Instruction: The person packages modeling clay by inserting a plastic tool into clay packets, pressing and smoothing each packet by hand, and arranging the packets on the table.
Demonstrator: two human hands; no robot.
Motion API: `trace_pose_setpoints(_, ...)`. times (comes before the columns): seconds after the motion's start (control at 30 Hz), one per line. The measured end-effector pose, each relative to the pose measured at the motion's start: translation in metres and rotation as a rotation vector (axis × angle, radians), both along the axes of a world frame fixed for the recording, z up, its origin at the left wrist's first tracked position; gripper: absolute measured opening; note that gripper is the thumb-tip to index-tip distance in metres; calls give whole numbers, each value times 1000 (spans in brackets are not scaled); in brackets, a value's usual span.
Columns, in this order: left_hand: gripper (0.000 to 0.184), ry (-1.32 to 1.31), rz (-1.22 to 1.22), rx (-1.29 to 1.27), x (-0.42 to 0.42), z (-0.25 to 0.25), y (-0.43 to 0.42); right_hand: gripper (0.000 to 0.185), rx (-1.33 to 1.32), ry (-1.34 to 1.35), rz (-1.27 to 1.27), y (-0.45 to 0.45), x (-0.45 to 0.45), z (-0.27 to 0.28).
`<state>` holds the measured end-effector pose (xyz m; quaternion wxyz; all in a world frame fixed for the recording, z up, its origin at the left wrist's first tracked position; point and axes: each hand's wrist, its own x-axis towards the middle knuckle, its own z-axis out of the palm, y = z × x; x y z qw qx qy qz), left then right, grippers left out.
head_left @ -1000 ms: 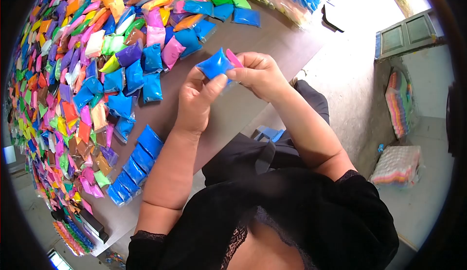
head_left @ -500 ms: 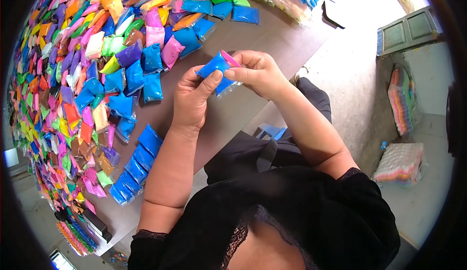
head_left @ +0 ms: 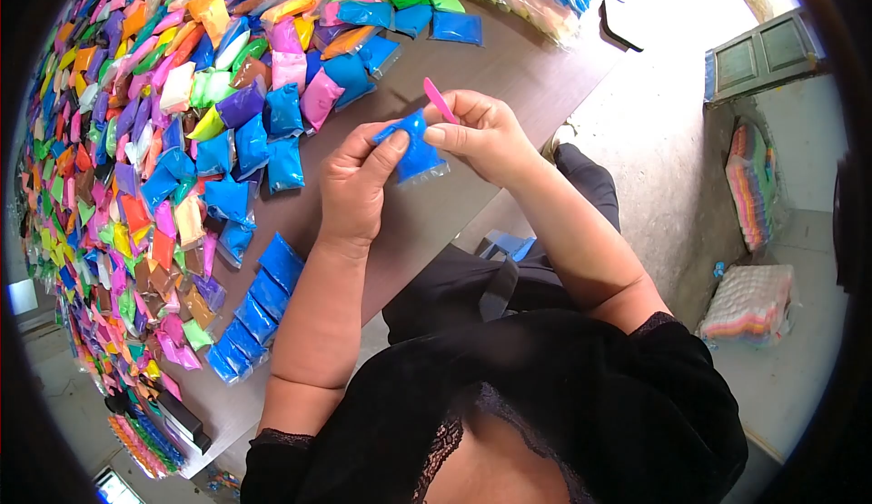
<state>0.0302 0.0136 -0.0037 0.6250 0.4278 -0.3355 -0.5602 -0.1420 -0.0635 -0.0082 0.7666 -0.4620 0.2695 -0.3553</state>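
My left hand [head_left: 357,177] pinches a small clear packet of blue modelling clay [head_left: 419,155] between thumb and fingers, above the table. Beside it my right hand [head_left: 483,137] is closed on a slim pink plastic clay tool [head_left: 437,98], whose flat end points up and away from me. The right thumb is right by the packet's edge; whether it touches is unclear. Close to my left forearm, a row of blue packets [head_left: 257,315] lies overlapping on the table.
A big heap of many-coloured clay packets [head_left: 136,154] covers the left of the table [head_left: 363,263]. Bagged packs [head_left: 522,0] lie at the far edge. A black object [head_left: 182,420] sits at the near left corner. Wrapped bundles [head_left: 747,304] stand on the right.
The pink tool has moved up and away from the blue packet and now stands more upright in my right hand. The packet has tilted in my left hand.
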Motion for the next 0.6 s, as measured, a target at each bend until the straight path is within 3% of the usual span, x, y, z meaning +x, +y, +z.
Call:
trace_pose_setpoints(0.17, 19, -252, -3, -126, -4, 0, -1, 10, -19, -33, 49, -4, -3, -13)
trace_pose_setpoints(0.4, 16, -72, 2, -52, -4, 1, -1, 14, -119, -37, -56, -1, 2, -17)
trace_pose_setpoints(0.53, 14, -220, 58, -121, 1, -3, -2, 15, -129, -3, -50, -1, 1, -8)
trace_pose_setpoints(0.6, 14, -252, 54, -134, 2, -3, -1, 10, -126, 74, 68, -2, -2, -4)
